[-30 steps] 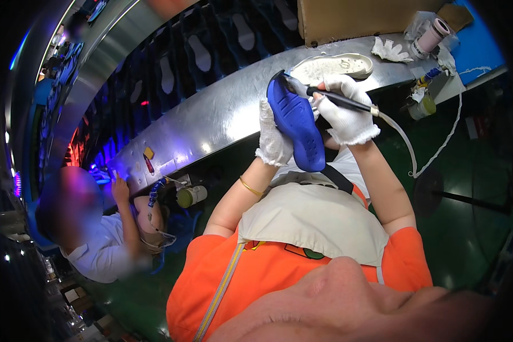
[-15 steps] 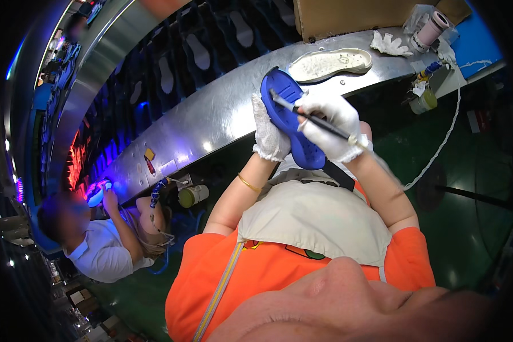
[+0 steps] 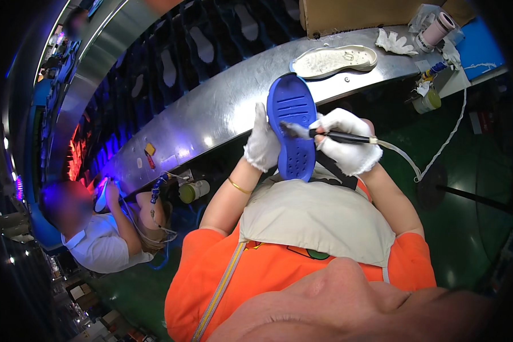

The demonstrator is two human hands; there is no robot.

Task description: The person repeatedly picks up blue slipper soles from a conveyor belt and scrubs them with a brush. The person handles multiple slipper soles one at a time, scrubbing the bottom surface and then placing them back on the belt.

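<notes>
A blue shoe sole with ridges and small holes is held up over my lap, its inner face toward me. My left hand, in a white glove, grips the sole along its left edge, the fingers partly hidden behind it. In my gloved right hand is a black-handled brush, its bristles resting on the middle of the sole. From the handle's end runs a pale tube. Beyond the sole, a white shoe sole lies on the metal bench.
A white glove and a pink bottle stand at the bench's far right, near a cardboard box. Jars hang below the edge. At left a co-worker sits handling a shoe part. A conveyor carrying soles runs behind the bench.
The blue sole has turned more upright and faces me more squarely. The brush has moved from its upper part down to its middle, its handle now nearly level.
</notes>
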